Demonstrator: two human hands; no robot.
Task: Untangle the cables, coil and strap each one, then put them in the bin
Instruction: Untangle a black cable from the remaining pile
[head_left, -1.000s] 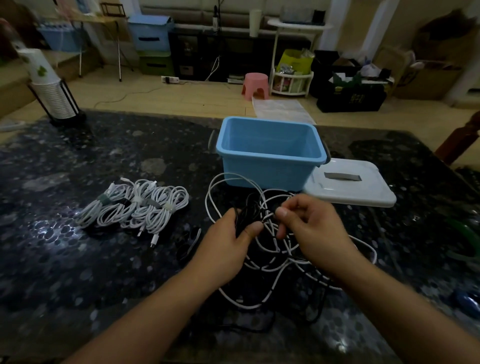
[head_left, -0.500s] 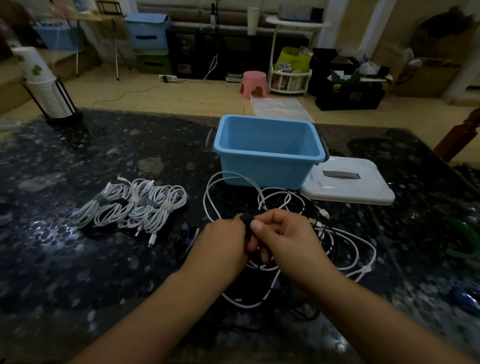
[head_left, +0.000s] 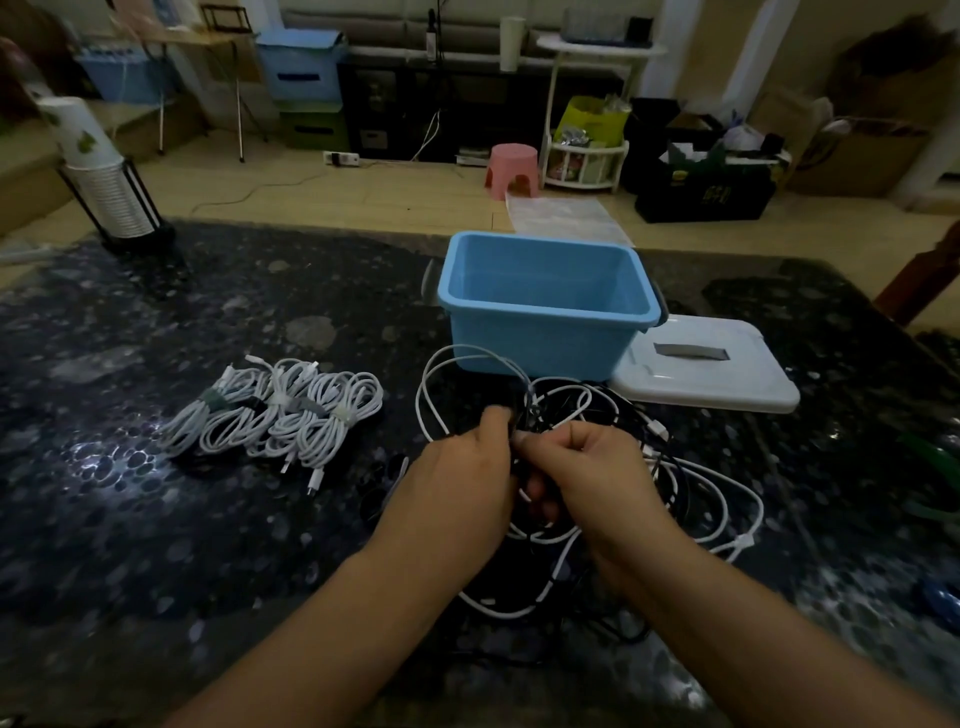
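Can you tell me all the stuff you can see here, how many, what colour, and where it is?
bin: one, blue, open, middle of table
lid: one, white, right of bin
coiled cables: about four, white, strapped, left on table
tangled cables: a heap, white and black, in front of bin
table: one, dark speckled
cup stack: one, white, far left in a black holder
stool: one, pink, on floor behind
left hand: grips the tangle
right hand: pinches a cable
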